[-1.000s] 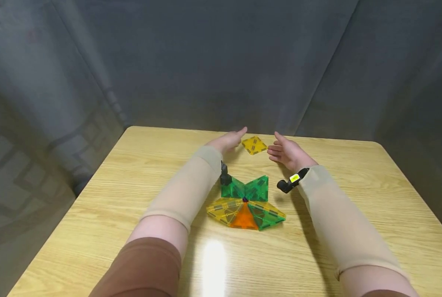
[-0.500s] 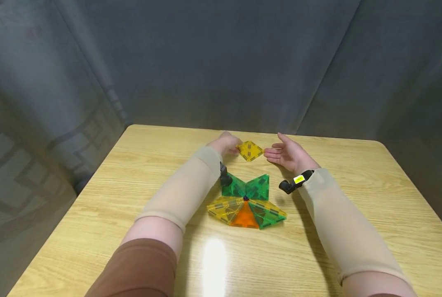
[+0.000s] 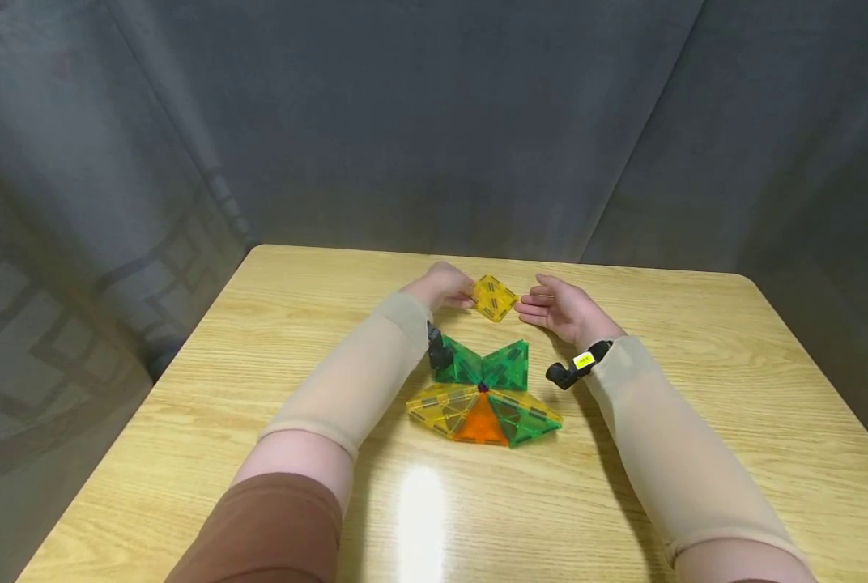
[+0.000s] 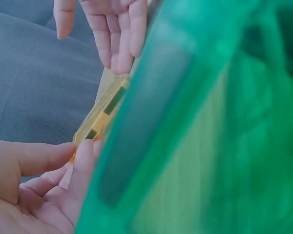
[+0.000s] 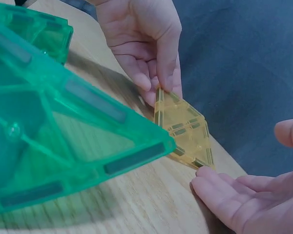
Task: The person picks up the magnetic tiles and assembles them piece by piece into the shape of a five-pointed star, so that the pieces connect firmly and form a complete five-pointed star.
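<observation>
My left hand (image 3: pixel 448 285) pinches one corner of a translucent yellow magnetic tile piece (image 3: pixel 494 298) between thumb and fingers. The piece looks like two triangles joined along a seam (image 5: pixel 183 127), and it is tilted near the far table edge. On its other side, my right hand (image 3: pixel 559 309) has its fingers straight, with fingertips (image 5: pixel 202 171) at the opposite corner, touching or nearly so. Nearer to me stands a built shape of magnetic tiles, with green tiles (image 3: pixel 505 368) at the back and yellow (image 3: pixel 441 411), orange (image 3: pixel 482 423) and green ones in front.
The wooden table (image 3: pixel 295 324) ends just beyond the hands, with a dark grey curtain (image 3: pixel 405 121) behind it. Green tiles of the built shape stand close below both wrists and fill much of the left wrist view (image 4: pixel 200 146). Wrist cameras (image 3: pixel 561 374) hang under the forearms.
The yellow piece lay between the hands a second ago. My left hand has taken its corner, drawn it slightly nearer and turned it. The right fingertips have come closer to it.
</observation>
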The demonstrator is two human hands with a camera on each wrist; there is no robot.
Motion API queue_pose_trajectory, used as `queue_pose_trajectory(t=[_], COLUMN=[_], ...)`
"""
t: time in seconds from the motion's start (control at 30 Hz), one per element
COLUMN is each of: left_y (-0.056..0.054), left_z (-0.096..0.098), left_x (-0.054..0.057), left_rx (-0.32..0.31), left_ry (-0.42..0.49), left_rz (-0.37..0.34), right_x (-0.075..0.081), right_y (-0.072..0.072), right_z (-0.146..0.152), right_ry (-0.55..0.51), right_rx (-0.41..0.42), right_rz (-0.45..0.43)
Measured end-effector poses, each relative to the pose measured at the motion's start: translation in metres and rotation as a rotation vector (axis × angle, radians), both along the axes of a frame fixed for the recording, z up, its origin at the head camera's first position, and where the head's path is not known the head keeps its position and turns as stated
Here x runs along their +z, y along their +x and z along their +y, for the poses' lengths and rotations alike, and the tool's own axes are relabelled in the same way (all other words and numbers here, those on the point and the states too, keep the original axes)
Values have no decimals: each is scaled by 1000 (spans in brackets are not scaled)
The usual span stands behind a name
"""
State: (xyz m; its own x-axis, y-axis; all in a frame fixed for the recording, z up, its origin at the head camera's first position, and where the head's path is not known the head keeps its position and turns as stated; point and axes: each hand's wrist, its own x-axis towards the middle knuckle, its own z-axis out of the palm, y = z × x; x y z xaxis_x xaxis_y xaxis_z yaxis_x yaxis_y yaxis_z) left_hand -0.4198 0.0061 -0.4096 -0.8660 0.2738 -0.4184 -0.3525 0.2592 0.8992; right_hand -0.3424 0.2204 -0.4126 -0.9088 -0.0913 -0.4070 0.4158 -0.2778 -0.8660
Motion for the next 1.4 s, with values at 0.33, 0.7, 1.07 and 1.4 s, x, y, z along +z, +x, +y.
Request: queue_pose_trajectory(t=[0.33, 0.7, 1.07, 1.4], left_y=[3, 10, 59, 134], left_z=[-9, -20, -49, -82], left_x=[0, 4, 44, 37], left_rx=[-16, -48, -214, -159], left_ry=[54, 167, 263, 444], left_rz=[-1, 5, 149, 111], right_x=[0, 1, 40, 54], right_y=[-3, 2, 52, 114], right_z=[-5, -6, -2, -19], right_ry=[-99, -46, 18, -88], right_rx=[-26, 17, 133, 270], right_rz=[-21, 33, 245, 377])
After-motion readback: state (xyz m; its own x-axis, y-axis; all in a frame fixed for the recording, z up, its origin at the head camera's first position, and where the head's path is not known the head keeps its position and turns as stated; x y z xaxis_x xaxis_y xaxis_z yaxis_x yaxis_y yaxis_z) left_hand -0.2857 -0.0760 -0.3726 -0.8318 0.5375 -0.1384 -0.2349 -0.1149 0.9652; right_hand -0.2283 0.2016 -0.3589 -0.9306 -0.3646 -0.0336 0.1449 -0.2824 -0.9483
